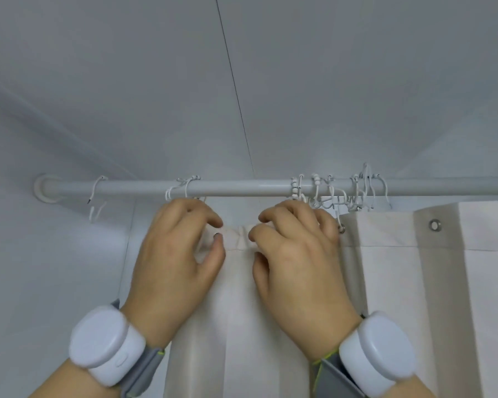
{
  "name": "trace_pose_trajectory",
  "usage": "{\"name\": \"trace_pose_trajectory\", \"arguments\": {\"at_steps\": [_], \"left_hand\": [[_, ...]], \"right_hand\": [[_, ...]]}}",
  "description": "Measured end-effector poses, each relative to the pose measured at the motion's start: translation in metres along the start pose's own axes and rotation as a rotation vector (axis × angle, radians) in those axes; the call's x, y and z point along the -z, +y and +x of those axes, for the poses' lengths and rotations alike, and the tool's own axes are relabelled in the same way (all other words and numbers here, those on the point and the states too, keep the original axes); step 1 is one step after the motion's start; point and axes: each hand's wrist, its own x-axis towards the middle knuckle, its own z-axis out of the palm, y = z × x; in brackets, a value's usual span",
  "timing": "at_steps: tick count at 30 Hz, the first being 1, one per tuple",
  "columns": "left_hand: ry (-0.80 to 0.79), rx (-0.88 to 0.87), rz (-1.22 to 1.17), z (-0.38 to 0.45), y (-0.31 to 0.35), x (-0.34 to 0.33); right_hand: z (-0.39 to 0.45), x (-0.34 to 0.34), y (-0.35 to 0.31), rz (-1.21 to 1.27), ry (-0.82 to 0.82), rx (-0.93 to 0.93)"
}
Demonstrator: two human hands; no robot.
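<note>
Since the curtain (239,282) is soft, light cloth that sags and bunches wherever nothing holds it up, I judge it best taken at the firmer top hem, close to an eyelet. Far left, a lone hook (97,193) hangs on the rod (242,187), and two more hooks (186,186) sit just above the left hand (179,254). Its grip pinches the hem between thumb and forefinger, right beside an eyelet (216,234). Between the hands the hem puckers, just below the rod. The right hand (296,259) curls over the hem, its grip pinching the cloth. Beyond it, a crowded bunch (342,193) of hooks looks prone to tangling, and a free eyelet (434,225) shows further right.
</note>
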Motion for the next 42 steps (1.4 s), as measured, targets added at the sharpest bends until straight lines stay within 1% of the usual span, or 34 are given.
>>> {"name": "trace_pose_trajectory", "arguments": {"at_steps": [2, 3, 6, 9, 12, 14, 16, 18, 20, 21, 24, 28, 31, 33, 36, 39, 41, 42], "left_hand": [[0.12, 0.018, 0.024, 0.007, -0.005, 0.008], [0.137, 0.044, 0.042, 0.011, -0.01, 0.01], [0.124, 0.104, 0.031, 0.024, -0.023, 0.011], [0.147, 0.127, 0.026, 0.03, -0.034, 0.013], [0.094, 0.147, 0.063, 0.036, -0.045, 0.016], [0.053, 0.157, 0.057, 0.04, -0.053, 0.018], [0.05, 0.197, -0.014, 0.041, -0.054, 0.017], [0.052, 0.259, -0.137, 0.041, -0.054, 0.014], [0.013, 0.324, -0.298, 0.039, -0.051, 0.011], [-0.006, 0.334, -0.343, 0.037, -0.051, 0.01], [-0.07, 0.297, -0.32, 0.032, -0.054, 0.008], [-0.145, 0.297, -0.269, 0.029, -0.057, 0.008], [-0.217, 0.389, -0.259, 0.028, -0.056, 0.011], [-0.236, 0.45, -0.297, 0.03, -0.054, 0.015], [-0.231, 0.56, -0.49, 0.036, -0.048, 0.019], [-0.263, 0.703, -0.661, 0.042, -0.043, 0.021], [-0.267, 0.766, -0.711, 0.045, -0.042, 0.022], [-0.273, 0.764, -0.706, 0.045, -0.042, 0.022]], "right_hand": [[0.01, 0.0, -0.005, -0.011, 0.027, 0.02], [0.016, -0.002, -0.009, -0.009, 0.038, 0.033], [0.034, -0.013, -0.022, 0.035, 0.028, 0.096], [0.053, -0.026, -0.033, 0.143, 0.023, 0.097], [0.069, -0.038, -0.033, 0.171, 0.032, 0.067], [0.077, -0.044, -0.032, 0.132, -0.02, 0.067], [0.08, -0.047, -0.029, 0.067, -0.084, 0.074], [0.082, -0.052, -0.03, 0.039, -0.078, 0.078], [0.081, -0.054, -0.03, 0.034, -0.064, 0.055], [0.081, -0.056, -0.031, 0.026, -0.057, 0.055], [0.082, -0.055, -0.032, -0.001, -0.081, 0.077], [0.086, -0.051, -0.033, 0.083, -0.066, 0.056], [0.089, -0.05, -0.034, 0.088, -0.088, 0.049], [0.092, -0.05, -0.034, 0.077, -0.1, 0.054], [0.102, -0.047, -0.033, 0.11, -0.145, 0.047], [0.115, -0.044, -0.031, 0.181, -0.224, 0.031], [0.122, -0.043, -0.031, 0.23, -0.268, 0.018], [0.124, -0.043, -0.03, 0.245, -0.283, 0.004]]}}
